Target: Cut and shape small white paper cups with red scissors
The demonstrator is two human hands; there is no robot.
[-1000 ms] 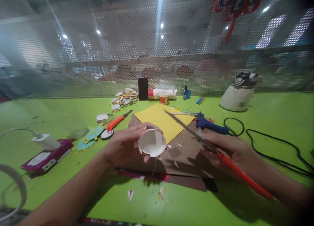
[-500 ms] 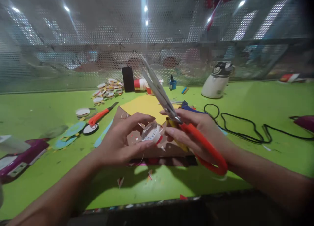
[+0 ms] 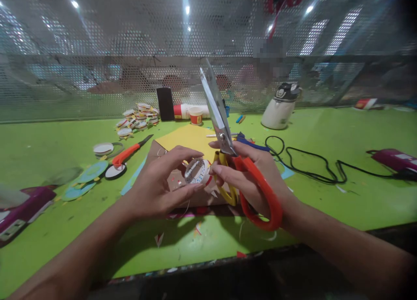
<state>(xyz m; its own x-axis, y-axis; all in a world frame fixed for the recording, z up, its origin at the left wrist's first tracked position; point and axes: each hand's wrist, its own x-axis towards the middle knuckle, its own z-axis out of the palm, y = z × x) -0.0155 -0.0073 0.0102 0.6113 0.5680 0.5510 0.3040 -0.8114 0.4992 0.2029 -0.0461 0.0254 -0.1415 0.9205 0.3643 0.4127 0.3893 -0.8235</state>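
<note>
My left hand (image 3: 163,178) is closed, thumb and fingers around a short round paper cup piece (image 3: 197,172), white with a red band. Its hollow, speckled inside faces me. My right hand (image 3: 250,169) grips red-handled scissors (image 3: 215,109), blades pointing up and slightly parted. The right fingertips touch or nearly touch the cup piece's right side. A yellow looped handle (image 3: 232,196) shows under the right fingers; whether it is held too I cannot tell. Below both hands lie a brown board (image 3: 156,154) and a yellow sheet (image 3: 182,137).
An orange utility knife (image 3: 127,154) and blue-green paper discs (image 3: 93,172) lie to the left. Several cut cup pieces (image 3: 138,117) are heaped near a phone (image 3: 165,104). A jug (image 3: 280,107) stands back right. Glue guns (image 3: 28,209) flank the table; a black cord (image 3: 309,174) loops rightward.
The scissors have swung more upright. The cup piece has turned a little in my left hand, its inside clearer. The whole view has shifted slightly.
</note>
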